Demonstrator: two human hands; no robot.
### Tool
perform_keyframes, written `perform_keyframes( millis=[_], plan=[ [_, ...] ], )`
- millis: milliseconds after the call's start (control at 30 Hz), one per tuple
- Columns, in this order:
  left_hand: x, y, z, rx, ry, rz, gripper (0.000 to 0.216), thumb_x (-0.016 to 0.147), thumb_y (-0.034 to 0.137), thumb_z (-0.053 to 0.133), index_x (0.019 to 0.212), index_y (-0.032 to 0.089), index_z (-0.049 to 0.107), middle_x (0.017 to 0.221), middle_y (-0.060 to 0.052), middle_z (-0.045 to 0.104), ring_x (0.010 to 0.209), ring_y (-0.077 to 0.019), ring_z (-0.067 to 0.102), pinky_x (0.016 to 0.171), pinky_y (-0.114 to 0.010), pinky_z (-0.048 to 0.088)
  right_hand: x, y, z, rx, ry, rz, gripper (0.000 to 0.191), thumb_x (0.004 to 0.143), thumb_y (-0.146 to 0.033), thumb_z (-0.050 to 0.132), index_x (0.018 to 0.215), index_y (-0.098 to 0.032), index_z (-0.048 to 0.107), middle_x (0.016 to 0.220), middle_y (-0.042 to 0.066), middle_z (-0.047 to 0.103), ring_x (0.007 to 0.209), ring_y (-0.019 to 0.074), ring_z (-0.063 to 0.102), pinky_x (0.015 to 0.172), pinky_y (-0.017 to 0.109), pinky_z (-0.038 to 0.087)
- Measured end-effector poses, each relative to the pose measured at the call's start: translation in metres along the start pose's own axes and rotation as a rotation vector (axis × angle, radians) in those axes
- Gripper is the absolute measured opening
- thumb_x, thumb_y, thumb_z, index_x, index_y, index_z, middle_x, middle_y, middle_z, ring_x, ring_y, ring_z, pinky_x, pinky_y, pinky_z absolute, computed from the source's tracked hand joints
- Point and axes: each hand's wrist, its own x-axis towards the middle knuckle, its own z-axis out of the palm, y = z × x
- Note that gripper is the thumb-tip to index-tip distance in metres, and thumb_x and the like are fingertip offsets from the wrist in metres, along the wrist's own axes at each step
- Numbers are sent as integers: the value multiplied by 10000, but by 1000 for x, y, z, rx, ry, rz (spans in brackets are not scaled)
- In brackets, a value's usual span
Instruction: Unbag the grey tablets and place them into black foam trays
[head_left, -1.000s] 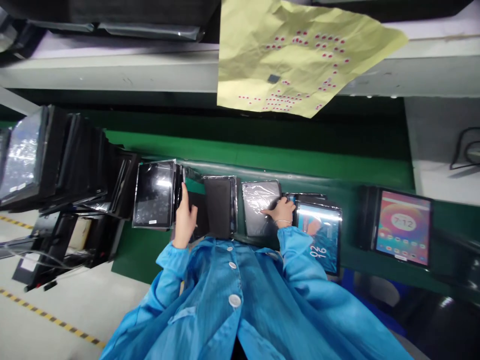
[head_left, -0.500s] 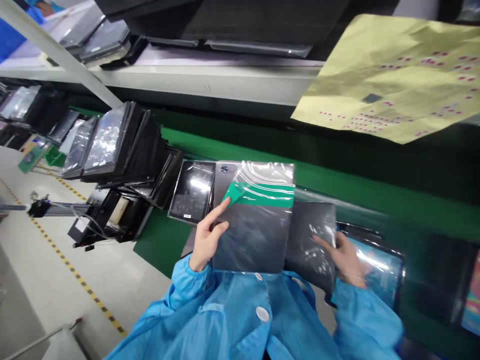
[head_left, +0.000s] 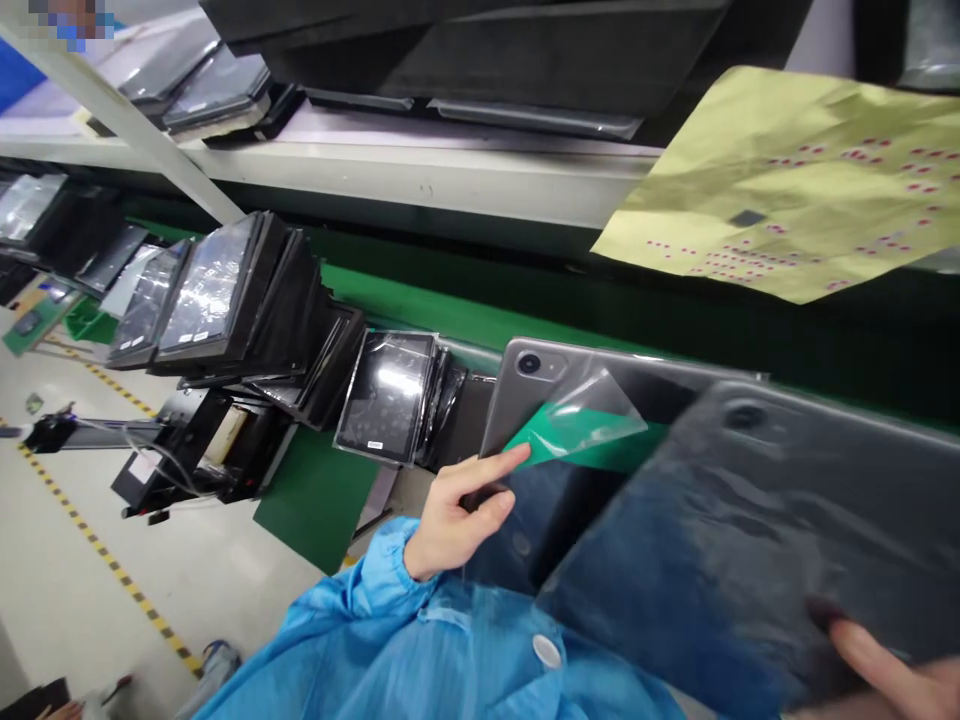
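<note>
Grey tablet (head_left: 525, 385) is being gripped by left hand (head_left: 457, 505); film (head_left: 592, 415) partly peeled; second tablet (head_left: 750, 540) is being clasped by right hand (head_left: 892, 680) fingers.

- Two hands: the left hand (head_left: 450, 515) at 7 o'clock, the right hand (head_left: 892, 675) at 5 o'clock.
- Two tablets held up: a grey tablet (head_left: 555, 400) at centre and a dark bagged tablet (head_left: 757, 540) at 4 o'clock.
- One green film tab (head_left: 592, 440).
- One yellow sheet (head_left: 795, 190) at 2 o'clock.
- One leaning row of stacked tablets (head_left: 247, 310) at 9 o'clock; their number cannot be told.
</note>
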Motion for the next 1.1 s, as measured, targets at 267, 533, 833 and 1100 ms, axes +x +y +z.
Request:
perform_keyframes(
  millis=[267,533,833,1100],
  plan=[
    [-6,5,14,-18,-59,14,378,1016,424,671,1334,252,781,720,-40,751,552,-139,590,511,-252,532,-13,-29,48,239,187,255,253,440,-229,714,675,-312,674,937,98,802,1123,512,711,1019,828,490],
    [-2,7,17,-156,-150,-76,624,956,511,737,1520,265,632,1075,-101,838,824,-217,782,766,-319,677,-21,-17,47,197,117,252,277,512,-293,786,782,-280,727,732,31,752,726,361,738,904,663,609],
    [-14,0,21,-301,-196,-277,997,905,517,800,1716,375,238,1096,-61,816,781,-219,790,776,-378,709,-29,7,23,144,-63,165,333,689,-430,892,961,-275,780,758,28,787,598,269,732,574,396,632],
    [13,-17,3,-263,-381,-233,1231,525,648,999,1564,208,508,1292,-182,761,1170,-368,758,1008,-477,641,-25,2,30,49,-212,-65,321,577,-393,1015,620,-246,733,577,30,748,480,280,733,485,373,666]
  ],
)
